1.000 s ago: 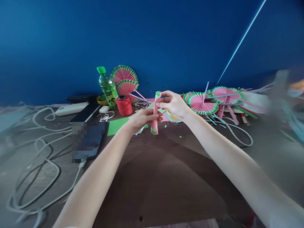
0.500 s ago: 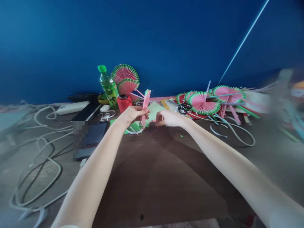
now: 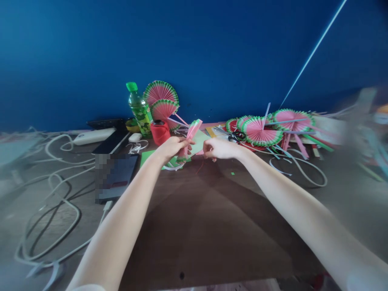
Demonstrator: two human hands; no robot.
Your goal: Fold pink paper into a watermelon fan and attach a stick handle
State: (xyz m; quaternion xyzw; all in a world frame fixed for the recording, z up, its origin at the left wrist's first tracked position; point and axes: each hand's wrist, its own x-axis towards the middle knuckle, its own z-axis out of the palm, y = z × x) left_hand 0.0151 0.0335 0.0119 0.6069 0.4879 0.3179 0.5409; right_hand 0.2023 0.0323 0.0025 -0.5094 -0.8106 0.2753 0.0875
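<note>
My left hand (image 3: 174,148) is closed round the middle of a pleated pink paper (image 3: 194,128) with green-and-white edging. The pleats are pinched at the waist and spread a little at both ends. To its right my right hand (image 3: 220,148) is held in a pinch, apart from the paper; whatever may be between its fingertips is too small to make out. A thin red thread (image 3: 199,166) shows on the table just below and between the hands. Pale green paper sheets (image 3: 198,140) lie behind and under them.
Finished watermelon-coloured paper fans (image 3: 262,131) are piled at the back right beside scissors (image 3: 239,136). More fans (image 3: 160,95) lean on the blue wall by a green bottle (image 3: 140,111) and a red roll (image 3: 160,132). White cables (image 3: 68,202) and a tablet-like device (image 3: 121,173) occupy the left.
The pleated paper in my left hand has tilted to the right, and its ends have fanned out somewhat. My right hand has shifted slightly right, still pinched.
</note>
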